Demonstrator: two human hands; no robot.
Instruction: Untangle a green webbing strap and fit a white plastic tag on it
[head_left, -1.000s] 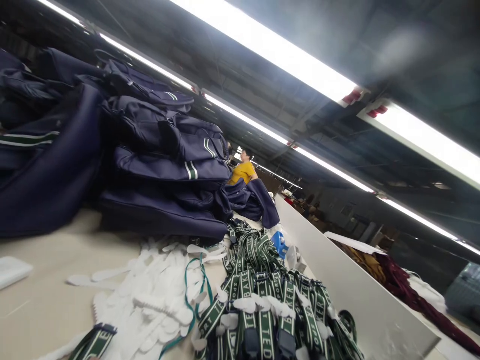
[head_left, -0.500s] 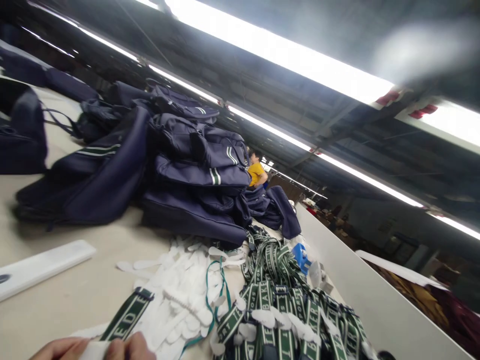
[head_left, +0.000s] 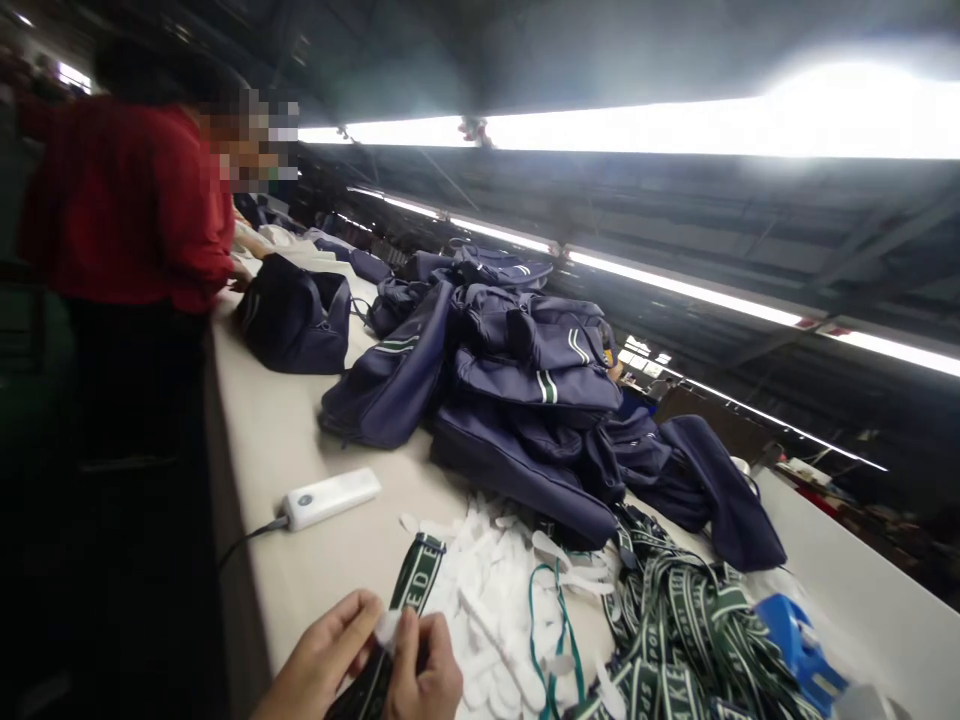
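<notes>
Head view, hands: The left hand [head_left: 319,665] and the right hand [head_left: 424,672] were seen at the bottom centre of the frame, pressed close together.
Left hand: Its fingers were curled, with the thumb and fingertips pinched on a small white tab [head_left: 387,627] at the strap.
Right hand: Its fingers were closed around the green strap [head_left: 415,575], which ran up from between both hands toward the middle of the frame and was lettered in white.
White tabs: A loose heap of white tabs [head_left: 491,590] was spread on the table [head_left: 315,570] just right of the hands, with a thin teal cord [head_left: 559,620] lying over it.
Strap pile: A tangled pile of green straps [head_left: 679,625] was seen at the lower right, beside a blue object [head_left: 799,640] near the right edge.
Bags: Navy bags [head_left: 517,390] were stacked at the centre of the frame, and a single navy bag [head_left: 296,315] stood apart at the upper left.
Power bank: A white power bank [head_left: 330,497] with a cable was lying near the table's left edge, above the hands.
Other person: A person in a red top [head_left: 127,200] was seen at the upper left, beside the table.
</notes>
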